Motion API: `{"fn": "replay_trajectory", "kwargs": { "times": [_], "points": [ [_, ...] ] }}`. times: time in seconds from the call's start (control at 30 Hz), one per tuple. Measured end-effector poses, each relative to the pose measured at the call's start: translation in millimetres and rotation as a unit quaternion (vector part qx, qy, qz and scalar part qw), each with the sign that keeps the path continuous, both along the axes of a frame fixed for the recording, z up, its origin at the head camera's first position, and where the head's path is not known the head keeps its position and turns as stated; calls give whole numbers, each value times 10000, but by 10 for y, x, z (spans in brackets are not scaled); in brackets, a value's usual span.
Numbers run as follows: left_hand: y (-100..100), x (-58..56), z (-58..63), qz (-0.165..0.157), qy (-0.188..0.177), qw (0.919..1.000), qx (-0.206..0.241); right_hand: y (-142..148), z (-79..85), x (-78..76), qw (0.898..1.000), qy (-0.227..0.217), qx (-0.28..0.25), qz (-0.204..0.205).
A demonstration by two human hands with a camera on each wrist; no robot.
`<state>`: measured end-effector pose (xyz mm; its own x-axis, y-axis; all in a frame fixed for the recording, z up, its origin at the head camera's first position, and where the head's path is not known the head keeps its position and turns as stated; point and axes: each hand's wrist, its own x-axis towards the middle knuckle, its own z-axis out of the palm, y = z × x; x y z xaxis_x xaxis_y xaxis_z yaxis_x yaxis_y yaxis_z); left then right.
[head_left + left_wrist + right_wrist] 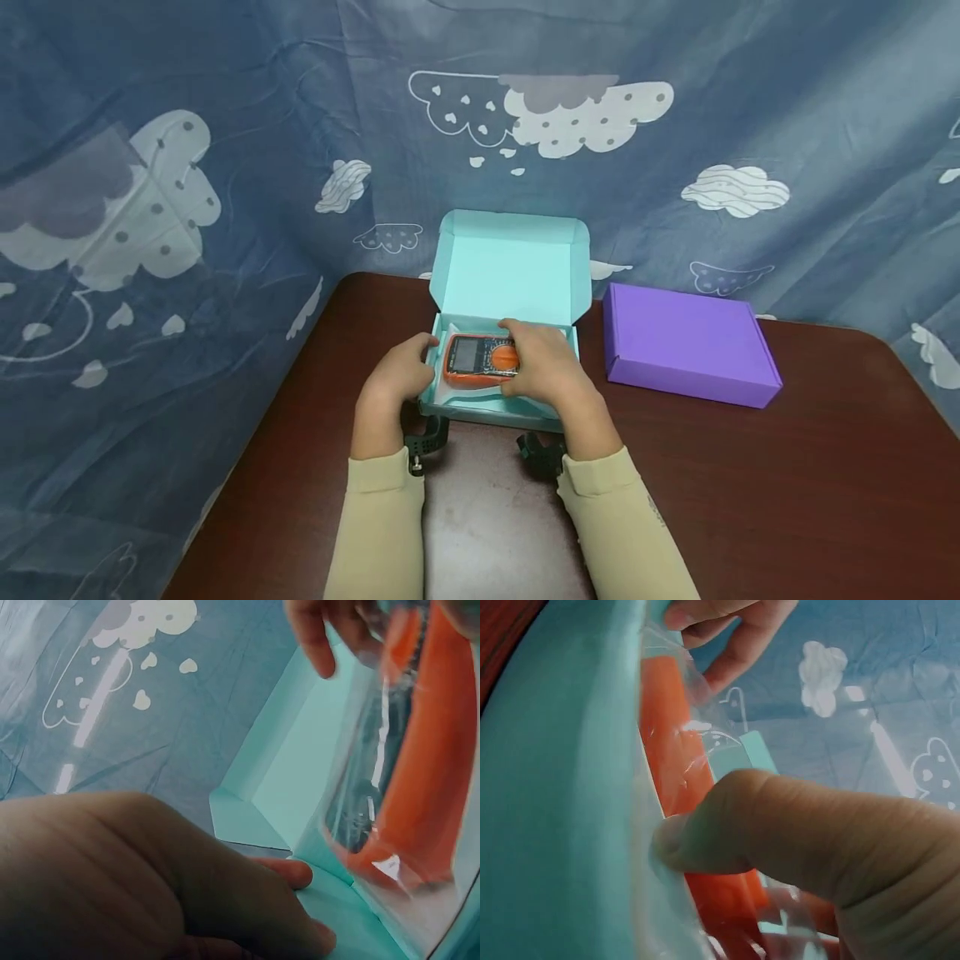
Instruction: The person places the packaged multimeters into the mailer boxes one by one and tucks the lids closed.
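Observation:
An orange multimeter point(467, 357) with a grey screen and a round dial lies face up in a clear plastic bag point(345, 799), within an open teal box point(491, 414). My right hand point(551, 365) grips the multimeter's right end through the bag, thumb on the near side and fingers on the far side. At the box's left wall, my left hand point(396, 373) holds the edge between thumb and fingers. The raised lid point(510, 267) stands open behind the tray part. The right hand hides part of the multimeter.
A closed purple box point(690, 337) sits to the right of the teal one on the dark red-brown table point(750, 500). Close behind the table hangs a blue cloth point(525, 183) with cloud prints. Both wrists carry black straps point(431, 437).

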<state>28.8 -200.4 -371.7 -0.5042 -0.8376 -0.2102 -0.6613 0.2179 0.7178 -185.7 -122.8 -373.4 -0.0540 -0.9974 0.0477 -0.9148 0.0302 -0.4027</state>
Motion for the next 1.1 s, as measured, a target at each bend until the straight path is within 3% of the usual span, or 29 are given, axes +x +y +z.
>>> {"fn": "replay_trajectory", "kwargs": {
  "times": [0.23,0.37,0.67,0.9,1.1],
  "points": [
    [5,-26,-8,95,-46,9999,-46,140,206,-103,9978,114,-658,35],
    [26,-30,-10,179,-53,9998,-3,259,317,-227,9962,100,-844,-194],
    [64,8,-8,242,-17,9997,11,695,538,-739,9903,-572,-620,-1103],
    [98,-15,-7,190,-58,9998,-5,1023,527,-1135,9754,-1497,-375,-1573],
    [90,1,-19,153,-31,9999,39,1151,525,-1302,9720,-1334,-402,-1894]
  ]
}}
